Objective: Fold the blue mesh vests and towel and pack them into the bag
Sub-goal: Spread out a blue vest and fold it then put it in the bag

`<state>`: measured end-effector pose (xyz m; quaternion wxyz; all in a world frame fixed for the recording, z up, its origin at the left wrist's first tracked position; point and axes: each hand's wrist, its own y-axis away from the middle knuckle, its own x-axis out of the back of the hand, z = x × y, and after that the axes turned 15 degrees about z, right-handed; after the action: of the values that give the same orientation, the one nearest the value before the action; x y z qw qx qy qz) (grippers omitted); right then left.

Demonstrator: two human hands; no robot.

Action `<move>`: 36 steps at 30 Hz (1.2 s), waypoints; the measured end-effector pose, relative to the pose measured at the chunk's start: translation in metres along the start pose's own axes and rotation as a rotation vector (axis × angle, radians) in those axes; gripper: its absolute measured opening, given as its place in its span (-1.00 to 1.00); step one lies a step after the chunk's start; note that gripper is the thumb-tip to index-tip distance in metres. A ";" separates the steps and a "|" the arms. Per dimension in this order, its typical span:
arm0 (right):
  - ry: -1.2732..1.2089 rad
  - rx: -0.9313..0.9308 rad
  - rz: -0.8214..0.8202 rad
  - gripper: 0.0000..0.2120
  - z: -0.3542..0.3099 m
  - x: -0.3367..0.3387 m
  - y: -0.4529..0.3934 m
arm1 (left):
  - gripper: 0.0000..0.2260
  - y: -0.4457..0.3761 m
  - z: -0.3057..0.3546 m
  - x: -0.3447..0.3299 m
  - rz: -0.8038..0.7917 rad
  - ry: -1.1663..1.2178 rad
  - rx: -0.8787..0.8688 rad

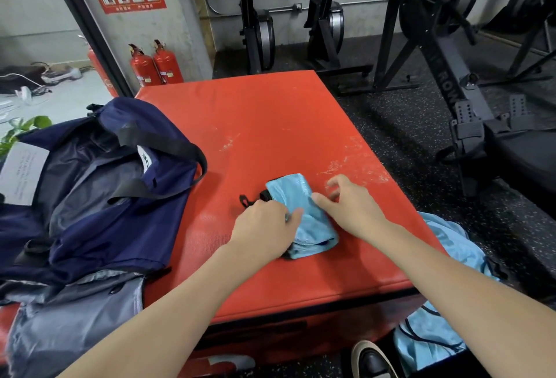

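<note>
Fingers of the left hand point(264, 224) pinch the left edge of a folded blue mesh vest point(304, 215) at centre frame; the right hand point(346, 206) rests on its right edge, fingers loosely curled, holding nothing. The vest lies on a red padded counter point(270, 119). A navy bag point(99, 185) sits open at left. More blue vests point(445, 287) hang off the counter's lower right edge.

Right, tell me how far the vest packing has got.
Done: one light blue mesh vest lies folded small on the red padded mat. In hand: left hand and right hand press that bundle. Left: the open navy duffel bag shows no vest inside, and more blue mesh vests hang off the mat's edge unfolded.
</note>
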<state>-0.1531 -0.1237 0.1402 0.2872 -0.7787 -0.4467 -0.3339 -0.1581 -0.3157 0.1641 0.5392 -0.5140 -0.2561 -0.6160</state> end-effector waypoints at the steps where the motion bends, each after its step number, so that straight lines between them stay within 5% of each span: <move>1: -0.007 0.002 -0.036 -0.53 -0.002 -0.002 0.002 | -0.49 0.004 0.004 0.003 -0.034 0.086 0.019; 9: -0.102 -0.085 -0.212 -0.55 -0.015 -0.006 -0.002 | -0.78 0.018 0.001 0.003 -0.119 0.123 0.021; 12: -0.322 -0.189 -0.362 -0.63 -0.021 -0.003 -0.005 | -0.85 0.012 -0.006 0.014 0.052 0.081 0.070; 15: -0.473 -0.202 -0.465 -0.83 -0.034 0.005 -0.003 | -0.89 -0.004 -0.025 0.021 0.264 0.312 0.076; 20: -0.614 -0.157 -0.637 -0.79 -0.058 0.011 0.003 | -0.80 -0.012 -0.053 0.054 -0.121 0.844 0.188; 23: -0.628 -0.139 -0.680 -0.78 -0.068 0.012 0.007 | -0.81 -0.007 -0.067 0.068 -0.195 0.860 0.190; 29: -0.666 -0.151 -0.686 -0.74 -0.094 -0.001 0.014 | -0.81 0.010 -0.092 0.075 0.082 0.679 0.128; 34: -0.739 -0.173 -0.658 -0.55 -0.125 -0.026 0.029 | -0.77 0.025 -0.132 0.092 0.392 0.629 0.287; 36: -0.879 -0.180 -0.583 -0.66 -0.143 -0.039 0.040 | -0.76 0.033 -0.149 0.101 0.506 0.650 0.382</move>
<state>-0.1695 -0.2670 0.1914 -0.0998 -0.7103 -0.6923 -0.0793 -0.1696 -0.4951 0.1969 0.8106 -0.2314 -0.0489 -0.5358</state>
